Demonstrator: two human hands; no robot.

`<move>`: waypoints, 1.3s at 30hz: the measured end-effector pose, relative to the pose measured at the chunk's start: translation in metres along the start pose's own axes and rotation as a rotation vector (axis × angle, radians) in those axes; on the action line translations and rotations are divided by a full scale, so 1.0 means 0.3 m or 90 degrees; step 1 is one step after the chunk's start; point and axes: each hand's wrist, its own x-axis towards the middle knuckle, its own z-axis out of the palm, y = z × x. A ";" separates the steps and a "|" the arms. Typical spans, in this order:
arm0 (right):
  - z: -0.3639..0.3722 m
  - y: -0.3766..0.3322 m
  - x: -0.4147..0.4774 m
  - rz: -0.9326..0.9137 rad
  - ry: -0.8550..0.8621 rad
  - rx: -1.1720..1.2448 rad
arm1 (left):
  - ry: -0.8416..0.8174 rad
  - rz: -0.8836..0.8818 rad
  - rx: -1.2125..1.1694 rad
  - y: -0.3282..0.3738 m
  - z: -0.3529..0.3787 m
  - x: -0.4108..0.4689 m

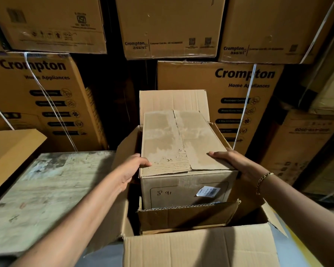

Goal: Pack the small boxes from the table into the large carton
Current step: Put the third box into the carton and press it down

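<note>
Stacked cartons (229, 105) at 12 o'clock; my left hand (131, 168) and right hand (231, 162) squeeze the box (181, 151). I'd lower it level into the carton (201, 247).

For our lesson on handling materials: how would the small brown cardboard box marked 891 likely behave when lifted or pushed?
The small brown cardboard box is probably fairly stiff, since its walls hold square under the left hand and right hand. Its flat faces should slide, not roll. The worn, torn top flaps may flex or catch.
</note>
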 end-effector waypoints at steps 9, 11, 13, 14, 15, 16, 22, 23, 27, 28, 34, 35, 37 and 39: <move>0.031 0.103 0.026 0.030 0.038 -0.007 | 0.055 -0.037 0.364 0.015 0.028 0.071; 0.024 0.132 0.031 0.043 0.043 -0.007 | 0.053 -0.031 0.415 0.021 0.048 0.076; 0.015 0.161 0.042 0.046 0.044 -0.011 | 0.036 -0.029 0.470 0.020 0.063 0.081; 0.014 0.171 0.046 0.052 0.041 -0.019 | 0.032 -0.022 0.516 0.015 0.071 0.087; 0.013 0.181 0.052 0.055 0.038 -0.028 | 0.034 -0.011 0.576 0.006 0.081 0.096; 0.018 0.185 0.052 0.061 0.035 -0.040 | 0.040 0.005 0.650 -0.004 0.096 0.098; 0.064 0.251 0.057 0.106 0.009 -0.096 | 0.042 0.104 1.021 -0.068 0.179 0.068; 0.071 0.251 0.055 0.104 0.007 -0.110 | 0.035 0.103 1.048 -0.080 0.175 0.075; 0.065 0.241 0.070 0.106 0.032 -0.220 | -0.036 0.099 1.024 -0.091 0.164 0.093; 0.065 0.233 0.074 0.098 0.038 -0.261 | -0.048 0.089 0.973 -0.094 0.164 0.093; 0.168 0.158 0.062 -0.063 0.046 -0.627 | -0.047 0.077 0.810 -0.138 0.187 0.101; 0.198 0.147 0.056 -0.078 0.033 -0.650 | -0.048 0.072 0.814 -0.147 0.195 0.100; 0.259 0.134 0.052 -0.088 0.007 -0.684 | -0.040 0.080 0.850 -0.170 0.206 0.097; 0.307 0.139 0.059 -0.078 0.005 -0.719 | -0.037 0.106 0.923 -0.203 0.210 0.093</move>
